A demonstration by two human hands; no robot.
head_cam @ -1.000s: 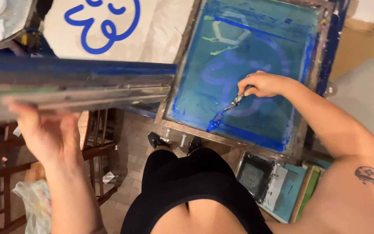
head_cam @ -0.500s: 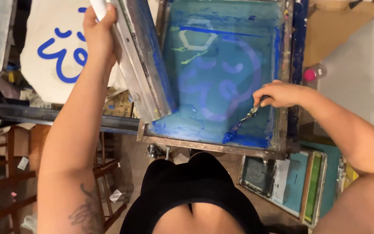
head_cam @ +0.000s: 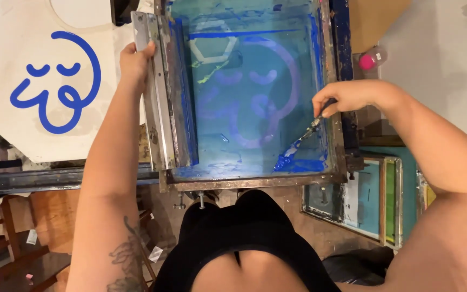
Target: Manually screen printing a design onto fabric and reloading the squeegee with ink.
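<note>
Nearest the camera: the person's dark garment, and past it the floor with a stack of spare framed screens [head_cam: 360, 203] leaning at the lower right.

Printing screen [head_cam: 249, 97]: metal frame, teal mesh, lying flat in front of the person. A faint pale outline of a curly face design shows in the mesh. Blue ink [head_cam: 298, 162] is pooled along the near edge, thickest at the near right corner; more is streaked up both sides.

Right hand [head_cam: 347, 97]: closed in a pinch on the handle of a thin spatula [head_cam: 304, 138], wrist over the right frame rail, forearm running back to the lower right. The blade tip sits in the ink pool at the near right corner.

Left hand [head_cam: 135, 60]: curled around the far end of a long metal squeegee [head_cam: 166, 92], which stands on edge along the screen's left side, its blade coated blue. The arm is stretched straight forward.

Progress, as a judgement: ink appears to be in the course of being gathered or spread with the spatula; the squeegee is not yet set across the design.

Farther left: a cream fabric piece [head_cam: 44, 86] bearing the same face printed in solid blue, apparently a finished print. Far right: a small pink-capped container [head_cam: 371, 58] on the grey surface.
</note>
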